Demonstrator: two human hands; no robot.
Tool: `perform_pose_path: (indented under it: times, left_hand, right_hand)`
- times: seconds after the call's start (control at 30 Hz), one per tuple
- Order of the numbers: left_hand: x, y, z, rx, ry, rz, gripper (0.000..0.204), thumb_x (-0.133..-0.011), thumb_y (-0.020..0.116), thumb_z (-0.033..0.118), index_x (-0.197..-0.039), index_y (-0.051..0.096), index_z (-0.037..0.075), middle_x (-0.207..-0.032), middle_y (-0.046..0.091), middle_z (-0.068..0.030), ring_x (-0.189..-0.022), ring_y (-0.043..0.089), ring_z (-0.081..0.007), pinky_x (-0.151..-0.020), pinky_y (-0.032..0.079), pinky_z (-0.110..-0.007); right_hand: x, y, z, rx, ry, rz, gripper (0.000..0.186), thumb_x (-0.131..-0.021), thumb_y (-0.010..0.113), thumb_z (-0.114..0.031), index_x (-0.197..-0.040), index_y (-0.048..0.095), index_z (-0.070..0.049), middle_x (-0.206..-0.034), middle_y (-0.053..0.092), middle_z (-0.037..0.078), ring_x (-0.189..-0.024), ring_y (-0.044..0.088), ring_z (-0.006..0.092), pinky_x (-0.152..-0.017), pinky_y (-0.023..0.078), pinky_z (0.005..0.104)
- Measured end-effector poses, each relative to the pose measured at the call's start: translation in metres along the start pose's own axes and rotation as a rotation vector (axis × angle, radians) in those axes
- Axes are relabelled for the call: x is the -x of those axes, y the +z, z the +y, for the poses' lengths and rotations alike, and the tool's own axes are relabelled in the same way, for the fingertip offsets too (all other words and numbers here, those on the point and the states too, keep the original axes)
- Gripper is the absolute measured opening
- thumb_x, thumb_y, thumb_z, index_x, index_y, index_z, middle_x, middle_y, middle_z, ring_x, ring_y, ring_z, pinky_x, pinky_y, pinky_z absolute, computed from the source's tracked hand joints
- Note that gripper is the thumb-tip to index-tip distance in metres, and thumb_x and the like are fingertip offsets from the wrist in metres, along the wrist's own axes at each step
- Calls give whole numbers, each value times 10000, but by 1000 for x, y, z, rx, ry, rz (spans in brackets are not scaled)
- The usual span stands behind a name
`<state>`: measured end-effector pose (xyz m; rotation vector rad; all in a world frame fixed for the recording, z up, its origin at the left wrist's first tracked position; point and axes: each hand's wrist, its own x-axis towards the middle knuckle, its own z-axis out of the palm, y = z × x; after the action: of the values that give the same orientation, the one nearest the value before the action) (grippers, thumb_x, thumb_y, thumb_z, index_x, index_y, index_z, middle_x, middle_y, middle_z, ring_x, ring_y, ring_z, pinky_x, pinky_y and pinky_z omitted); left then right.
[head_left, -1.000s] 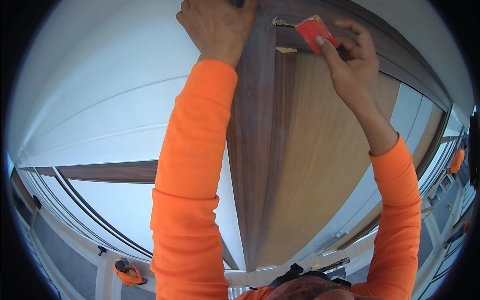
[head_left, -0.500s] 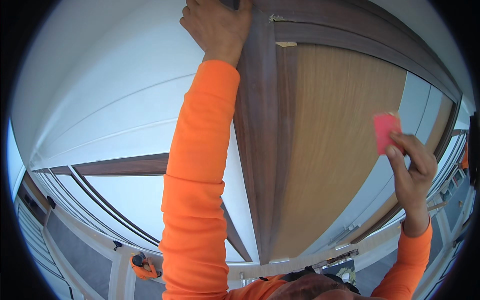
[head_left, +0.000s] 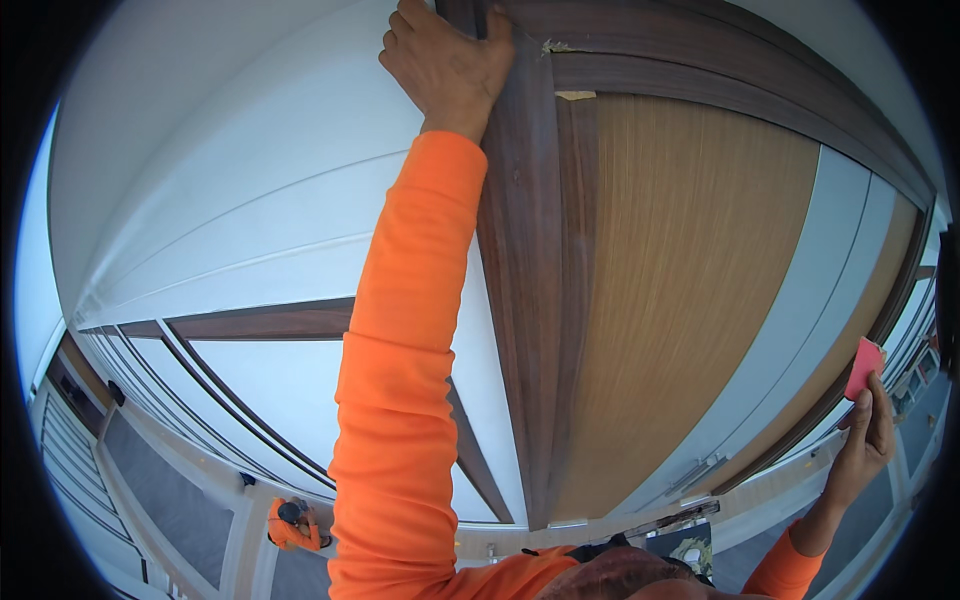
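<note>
**Left hand on door frame, right hand holding red scraper off to the side**

Left hand (head_left: 448, 62) is raised overhead, fingers curled over the dark brown door frame (head_left: 520, 250) near its top corner; fingertips are partly cut off by the top edge, so the exact grip is hard to tell. Right hand (head_left: 866, 440) sits low at the right rim, well apart from the frame, fingers pinching a small flat red scraper (head_left: 863, 367) upright; its lower end is hidden behind the fingers. A chipped spot (head_left: 553, 46) shows at the frame corner joint, detail too small to read. Light wood door panel (head_left: 680, 300) fills the middle. 1 other person in orange (head_left: 293, 523) is far below, tiny and blurred.
</note>
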<state>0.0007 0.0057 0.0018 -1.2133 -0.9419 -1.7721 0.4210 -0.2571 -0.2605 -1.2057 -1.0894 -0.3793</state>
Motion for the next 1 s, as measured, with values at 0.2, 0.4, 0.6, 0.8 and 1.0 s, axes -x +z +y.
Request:
perform_pose_path:
  times: [0.2,0.4,0.6,0.8,1.0]
  left_hand:
    - [2,0,-1,31,7,13,731,-779,784,284,-1352,469,-45,-1229,580,-270,-1151,527,-420,-1022,381,-506]
    - [1,-2,2,19,0,13,731,-786,783,277,-1355,465,-51,-1226,576,-268,-1142,529,-423,-1013,385,-516]
    - [-1,-8,3,7,-26,-39,743,-799,778,281,-1371,447,-59,-1239,568,-271,-1162,521,-414,-1031,380,-511]
    - [2,-7,2,29,-47,-41,745,-825,763,292,-1393,429,-53,-1278,549,-258,-1178,515,-399,-1038,379,-510]
    - [23,-42,0,250,-202,-7,719,-895,727,293,-1455,383,0,-1461,431,-137,-1187,478,-273,-991,408,-404]
  right_hand:
    - [-1,-12,-3,37,37,6,348,-1037,609,-216,-1285,665,21,-883,667,44,-677,502,68,-627,399,220]
    - [-1,-28,14,14,-34,40,374,-1062,547,-241,-1302,652,27,-1095,704,82,-694,504,78,-646,407,229]
    - [2,-40,13,24,-47,53,415,-1091,459,-275,-1336,638,9,-846,579,35,-689,472,80,-686,382,243]
    - [7,-57,17,-28,-20,88,422,-1089,440,-244,-1377,598,21,-832,580,40,-714,470,82,-698,384,244]
    - [21,-83,24,-75,-93,-10,434,-1071,437,-200,-1430,542,21,-1163,666,121,-771,491,103,-749,414,244]
